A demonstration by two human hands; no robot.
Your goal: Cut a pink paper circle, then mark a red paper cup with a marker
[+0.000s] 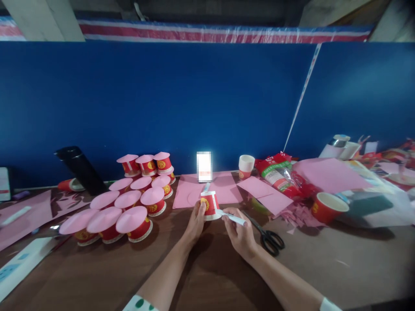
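Near the middle of the table, my left hand (195,221) is closed around the side of a red paper cup (212,202) with a yellow emblem. The cup is upside down, its pale rim towards the table. My right hand (240,233) pinches a slim white pen (236,218), whose tip meets the cup's right side near the rim. Just right of that hand lie black-handled scissors (271,242), their blades partly hidden behind it. To the left stand several upturned red cups topped with pink paper discs (132,219), some stacked at the back.
Behind the cup, a blurred-out bright screen (204,166) stands by pink paper sheets (228,185). A black bottle (81,170) leans at left. On the right are an upright cup (247,164), a red-green plastic package (279,175), pink scraps (301,216) and a tipped cup (329,207).
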